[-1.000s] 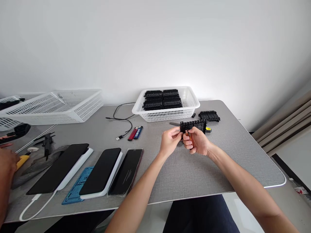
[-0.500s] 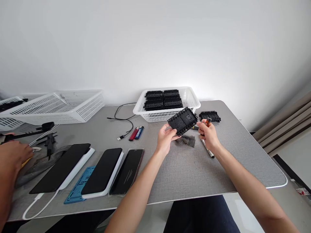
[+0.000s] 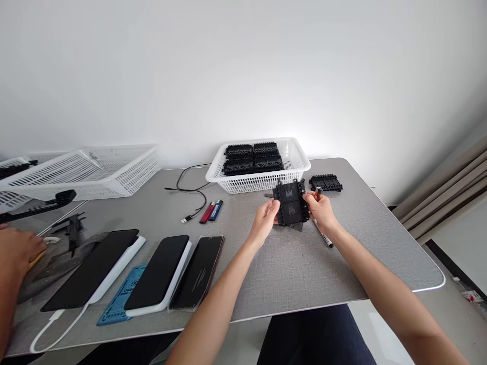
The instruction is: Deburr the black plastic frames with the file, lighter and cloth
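Note:
A black rectangular plastic part (image 3: pixel 292 204) with toothed edges is held up between both hands over the table. My left hand (image 3: pixel 266 218) grips its left edge, thumb on the front face. My right hand (image 3: pixel 321 210) is closed at its right edge and also holds what looks like an orange lighter (image 3: pixel 318 193), its dark top sticking up above the fingers. Partly hidden behind the part lies a grey cloth (image 3: pixel 297 227). A white marker pen (image 3: pixel 324 236) rests beneath my right hand. Farther right lies a similar black part (image 3: pixel 326 182).
Several black parts are stacked in a white basket (image 3: pixel 258 183). Left of it lie a cable (image 3: pixel 194 189), a red lighter (image 3: pixel 207 213) and a blue lighter (image 3: pixel 216 210). Phones (image 3: pixel 197 274) line the front left. Another person's hand (image 3: pixel 23 248) works at far left near white baskets (image 3: pixel 125 175).
The black part has turned more upright to face me and come lower. My right hand has moved slightly left and now grips its right edge.

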`<action>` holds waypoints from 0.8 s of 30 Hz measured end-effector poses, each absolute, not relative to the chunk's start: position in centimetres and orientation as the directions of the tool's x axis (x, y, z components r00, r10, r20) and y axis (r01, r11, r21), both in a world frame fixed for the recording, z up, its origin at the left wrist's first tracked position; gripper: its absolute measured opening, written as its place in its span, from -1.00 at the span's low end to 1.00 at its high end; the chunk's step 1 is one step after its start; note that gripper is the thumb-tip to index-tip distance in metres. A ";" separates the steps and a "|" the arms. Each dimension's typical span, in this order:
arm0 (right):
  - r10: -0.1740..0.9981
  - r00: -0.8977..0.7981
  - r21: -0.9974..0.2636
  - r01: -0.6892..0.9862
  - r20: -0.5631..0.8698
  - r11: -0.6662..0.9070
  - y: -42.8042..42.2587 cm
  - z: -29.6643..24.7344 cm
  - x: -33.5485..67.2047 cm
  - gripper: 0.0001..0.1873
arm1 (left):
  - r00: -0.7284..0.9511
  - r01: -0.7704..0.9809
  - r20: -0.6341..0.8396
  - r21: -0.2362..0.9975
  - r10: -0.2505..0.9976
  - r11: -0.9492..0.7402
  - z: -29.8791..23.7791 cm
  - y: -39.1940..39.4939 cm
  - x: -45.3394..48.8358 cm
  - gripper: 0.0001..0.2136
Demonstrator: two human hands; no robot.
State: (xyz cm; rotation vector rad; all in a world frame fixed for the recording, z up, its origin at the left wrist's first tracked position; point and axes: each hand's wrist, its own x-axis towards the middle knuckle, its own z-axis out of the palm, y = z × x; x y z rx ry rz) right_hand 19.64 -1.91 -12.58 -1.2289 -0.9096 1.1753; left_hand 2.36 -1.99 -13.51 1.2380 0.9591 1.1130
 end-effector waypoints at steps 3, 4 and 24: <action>0.974 0.227 -0.997 -0.083 -0.026 -0.007 -1.5 -13.2 19.8 -0.74 | 0.187 -0.078 0.051 0.996 0.981 -0.037 -13.7 -1.9 2.2 -0.54; 0.972 0.236 -0.998 -0.069 -0.007 0.010 -1.4 -13.3 19.8 -0.74 | 0.194 -0.077 0.055 0.996 0.979 -0.041 -13.8 -1.8 2.2 -0.55; 0.907 0.370 -0.973 -0.029 0.201 0.227 -3.2 -11.7 19.5 -0.76 | 0.348 -0.061 0.051 0.998 0.936 -0.032 -13.5 -1.6 1.5 -0.54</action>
